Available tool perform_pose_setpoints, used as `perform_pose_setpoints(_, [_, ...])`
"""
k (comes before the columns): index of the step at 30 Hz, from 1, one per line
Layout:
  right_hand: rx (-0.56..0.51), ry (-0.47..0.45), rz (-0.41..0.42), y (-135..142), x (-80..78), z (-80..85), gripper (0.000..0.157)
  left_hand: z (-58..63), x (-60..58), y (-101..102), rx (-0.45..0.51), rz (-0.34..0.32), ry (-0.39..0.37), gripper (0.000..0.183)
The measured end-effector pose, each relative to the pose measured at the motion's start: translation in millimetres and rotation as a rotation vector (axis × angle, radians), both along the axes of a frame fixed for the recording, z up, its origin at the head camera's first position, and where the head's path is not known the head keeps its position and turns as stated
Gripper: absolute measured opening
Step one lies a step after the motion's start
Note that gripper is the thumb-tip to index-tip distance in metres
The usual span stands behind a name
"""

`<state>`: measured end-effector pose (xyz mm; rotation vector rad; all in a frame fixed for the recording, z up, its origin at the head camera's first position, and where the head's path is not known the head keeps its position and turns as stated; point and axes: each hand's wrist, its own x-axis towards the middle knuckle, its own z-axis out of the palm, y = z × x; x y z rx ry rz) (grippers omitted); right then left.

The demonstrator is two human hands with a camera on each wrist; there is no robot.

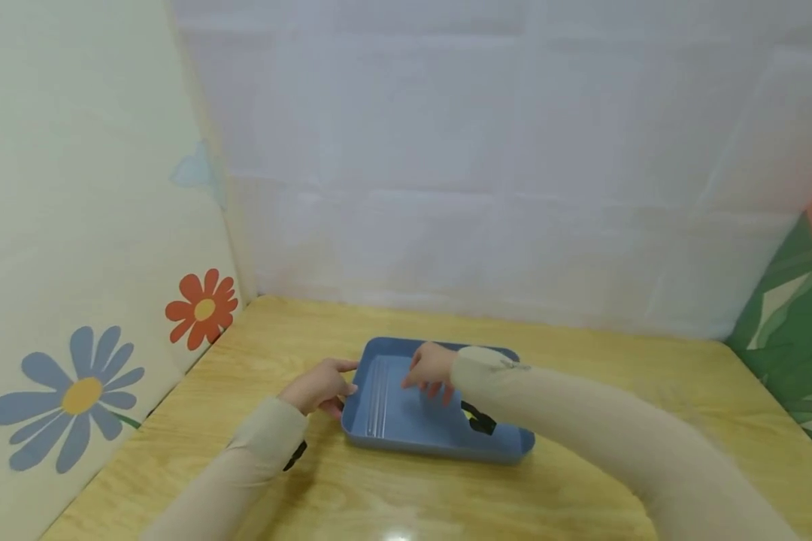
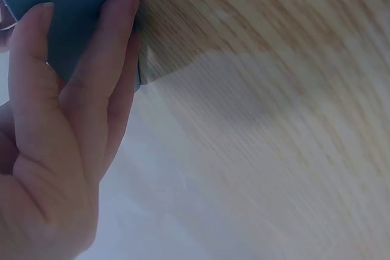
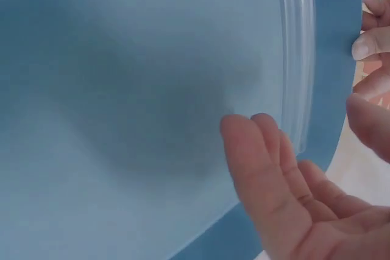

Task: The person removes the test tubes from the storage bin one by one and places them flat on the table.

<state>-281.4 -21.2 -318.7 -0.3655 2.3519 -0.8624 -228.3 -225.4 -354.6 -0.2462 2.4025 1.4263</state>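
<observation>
Plastic tubes, clear and thin (image 1: 378, 397), lie side by side in the blue tray (image 1: 419, 424), against its left end. Exact count: can't tell, the outlines merge.

Key relation: tubes sit between the two hands, just left of the right hand's (image 1: 433, 367) fingertips. Their long axis runs near-to-far, parallel to the tray's short side and across its length. Left hand (image 1: 318, 387) is close too, but the tray wall stands between it and the tubes; right hand is on the inside, no wall in its way.

Grip: right hand is empty, fingers extended over the tray floor, thumb apart. In its wrist view the fingertips come near the tube ends; contact there can't be confirmed. Left hand has its fingers laid fairly straight against the outside of the left wall, touching, not clenched.

Materials: tubes glossy, with bright lengthwise streaks. Tray smooth, shallow, rectangular with rounded corners, floor reading paler than the walls. Table (image 1: 298, 323) is yellowish with wood grain. Pale long sleeves, dark wrist straps. White creased sheet (image 1: 446, 150) behind; red flower (image 1: 204, 309) and blue flower (image 1: 81, 394) on the left panel.
</observation>
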Motion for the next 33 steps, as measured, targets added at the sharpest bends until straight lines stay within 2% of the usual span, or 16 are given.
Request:
perform_pose_setpoints(5, [0.015,0.003,0.010,-6,-2.2,-6.3,0.023,3.6,2.1,7,-0.001,0.017,-0.011,0.055])
perform_pose_setpoints(11, [0.007,-0.015,-0.028,-18,-5.4,-19.6,0.022,2.8,-0.4,8,0.003,0.044,-0.031,0.055])
perform_pose_setpoints(14, [0.011,-0.028,-0.052,-23,-8.4,-27.3,0.025,4.1,-0.1,9,-0.003,0.034,-0.037,0.055])
perform_pose_setpoints(20, [0.042,-0.035,-0.064,-33,-13.8,-31.7,0.030,6.8,-0.5,9,-0.011,0.001,-0.039,0.056])
perform_pose_setpoints(29, [0.016,-0.154,-0.127,-44,-28.3,-39.6,0.048,8.8,-3.1,7,-0.023,-0.009,-0.045,0.056])
perform_pose_setpoints(33, [0.041,-0.175,-0.122,-47,-29.3,-43.0,0.051,7.7,-0.7,6,-0.004,-0.020,-0.042,0.056])
